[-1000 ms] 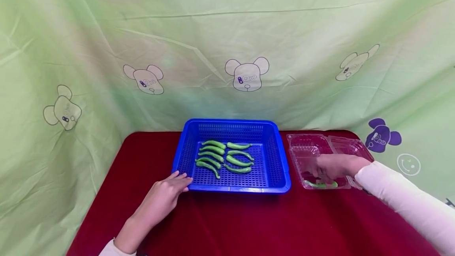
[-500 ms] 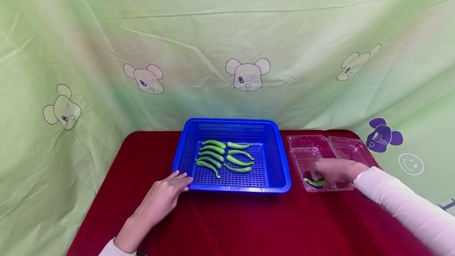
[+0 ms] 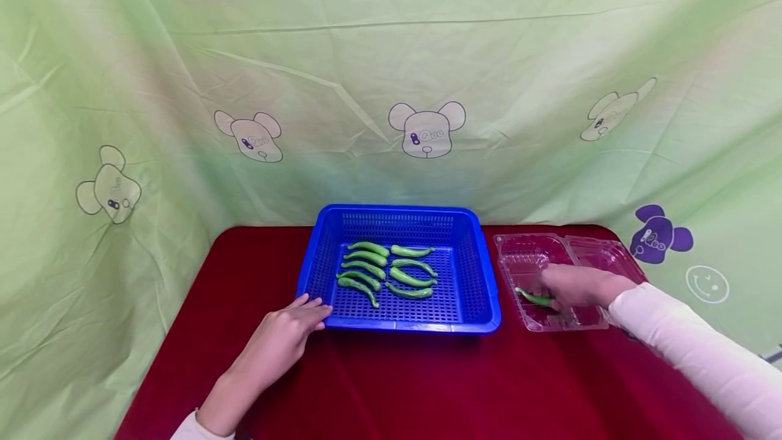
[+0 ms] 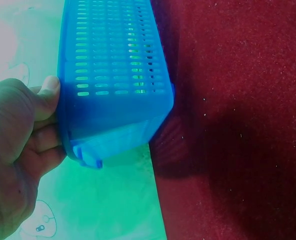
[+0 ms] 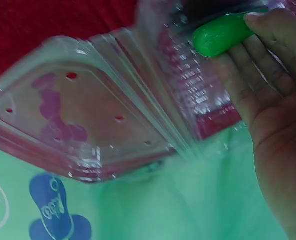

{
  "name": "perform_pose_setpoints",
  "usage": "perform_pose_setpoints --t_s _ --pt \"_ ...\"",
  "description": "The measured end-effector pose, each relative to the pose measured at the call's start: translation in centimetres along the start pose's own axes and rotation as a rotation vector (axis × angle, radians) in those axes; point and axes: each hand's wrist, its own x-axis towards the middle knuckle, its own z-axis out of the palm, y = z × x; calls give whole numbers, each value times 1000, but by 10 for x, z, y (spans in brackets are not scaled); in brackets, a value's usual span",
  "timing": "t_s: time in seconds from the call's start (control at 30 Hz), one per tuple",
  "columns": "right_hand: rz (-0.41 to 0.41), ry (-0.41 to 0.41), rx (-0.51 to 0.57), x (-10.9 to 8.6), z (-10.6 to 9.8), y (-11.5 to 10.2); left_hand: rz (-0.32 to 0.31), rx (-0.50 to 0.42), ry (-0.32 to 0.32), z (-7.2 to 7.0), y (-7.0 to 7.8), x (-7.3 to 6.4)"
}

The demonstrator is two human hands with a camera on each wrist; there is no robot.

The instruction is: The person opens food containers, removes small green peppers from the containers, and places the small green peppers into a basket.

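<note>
A green chili pepper is pinched between the thumb and fingers of my right hand, over the near part of the clear plastic clamshell box. The right wrist view shows the rounded end of that pepper sticking out past the fingertips. My left hand rests on the front left corner of the blue plastic basket. From the left wrist, the thumb touches the rim, while the other fingertips are hidden behind it. Inside the basket, several green chili peppers lie in two columns.
The clamshell's open lid lies to the right of its base, partly behind my right forearm. A dark red cloth covers the table. Behind stands a pale green curtain with mouse-head prints.
My right hand now holds the pepper that lay at the clamshell's near edge, and has shifted it slightly away from that edge. The left hand, basket and its peppers stay put.
</note>
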Motion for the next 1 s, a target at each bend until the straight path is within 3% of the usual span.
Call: perform_pose_setpoints --t_s 0.3,0.47,0.6,0.8,1.0 --pt "-55 81 -73 19 -50 -13 17 9 -3 -2 1 1" --pt "-94 115 -89 39 -80 -33 28 8 10 -1 0 1" --pt "-71 163 -83 58 -98 -54 30 2 12 1 -1 1" --pt "-92 150 -132 89 -114 -88 32 -1 14 1 -1 0" --pt "-183 86 -200 124 -110 -116 21 -2 19 1 0 -1"
